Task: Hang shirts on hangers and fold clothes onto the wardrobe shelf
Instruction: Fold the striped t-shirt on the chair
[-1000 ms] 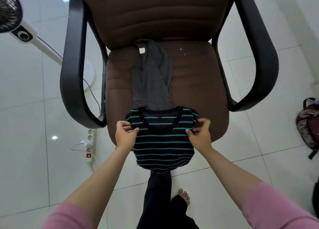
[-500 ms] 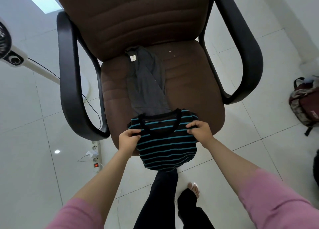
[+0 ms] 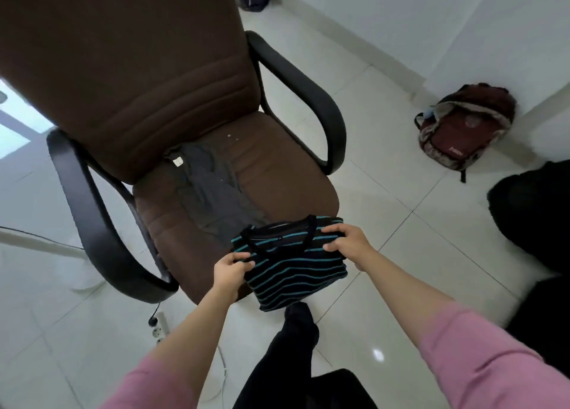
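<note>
Brown office chair point(image 3: 191, 106); maroon backpack point(image 3: 462, 131) against wall; power strip point(image 3: 159, 331) on tiled floor.

The one head-worn view looks steeply down from close above a brown chair point(image 3: 234, 192), frame centre-left.

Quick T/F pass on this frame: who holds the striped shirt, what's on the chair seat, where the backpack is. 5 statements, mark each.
1. Both hands grip the striped shirt: the left hand at one shoulder, the right hand at the other. True.
2. The striped shirt hangs on a hanger. False: no hanger is in view; the shirt is folded and held at the front edge of the chair.
3. A grey garment lies on the chair seat. True.
4. The backpack sits on the chair seat. False: it sits on the floor by the wall.
5. The right hand is free and open. False: it is closed on the shirt.
</note>
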Available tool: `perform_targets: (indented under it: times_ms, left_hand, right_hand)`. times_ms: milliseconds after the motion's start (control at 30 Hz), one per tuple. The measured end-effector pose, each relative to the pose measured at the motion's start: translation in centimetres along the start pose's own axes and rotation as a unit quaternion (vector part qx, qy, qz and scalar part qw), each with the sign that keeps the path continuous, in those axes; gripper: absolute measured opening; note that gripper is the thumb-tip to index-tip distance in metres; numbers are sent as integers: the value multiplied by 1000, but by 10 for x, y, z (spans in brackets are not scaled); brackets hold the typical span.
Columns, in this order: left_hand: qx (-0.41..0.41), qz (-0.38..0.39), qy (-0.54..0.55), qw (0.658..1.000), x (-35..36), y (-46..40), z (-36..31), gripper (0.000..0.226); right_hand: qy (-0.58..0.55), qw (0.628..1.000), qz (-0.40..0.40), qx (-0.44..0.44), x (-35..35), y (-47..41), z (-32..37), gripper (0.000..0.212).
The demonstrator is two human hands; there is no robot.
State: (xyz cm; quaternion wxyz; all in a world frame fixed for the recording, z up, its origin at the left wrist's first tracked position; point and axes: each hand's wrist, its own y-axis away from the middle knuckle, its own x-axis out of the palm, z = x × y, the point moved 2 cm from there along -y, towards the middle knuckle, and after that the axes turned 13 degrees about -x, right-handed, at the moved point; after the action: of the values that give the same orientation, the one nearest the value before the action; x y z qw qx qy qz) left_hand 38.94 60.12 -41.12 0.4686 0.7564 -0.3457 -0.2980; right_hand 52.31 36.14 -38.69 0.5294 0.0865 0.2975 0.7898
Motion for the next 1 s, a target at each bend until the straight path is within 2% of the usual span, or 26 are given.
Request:
perform_targets:
  times_ms: [167, 300, 400, 633, 867, 1000]
  left_hand:
    - [56, 81, -90, 991, 42, 41, -4, 22]
    - [139, 188, -186, 954, 92, 101, -11, 26]
    - [212, 283, -262, 898, 140, 168, -10, 30]
    - [330, 441, -350, 757, 229, 336, 14, 29]
    - [325, 579, -399, 632, 267, 449, 57, 29]
    - [302, 623, -455, 560, 271, 483, 74, 33]
  right_hand:
    - [-45, 991, -117, -51, -54, 83, -16, 47]
    - [-88, 962, -238, -100, -107, 183, -26, 47]
    - [-106, 928, -333, -130, -144, 270, -28, 46]
    - [-113, 806, -546, -201, -198, 448, -25, 46]
    - [-101, 691, -684, -213, -189, 575, -25, 41]
    - [-110, 636, -736, -203, -157, 622, -23, 42]
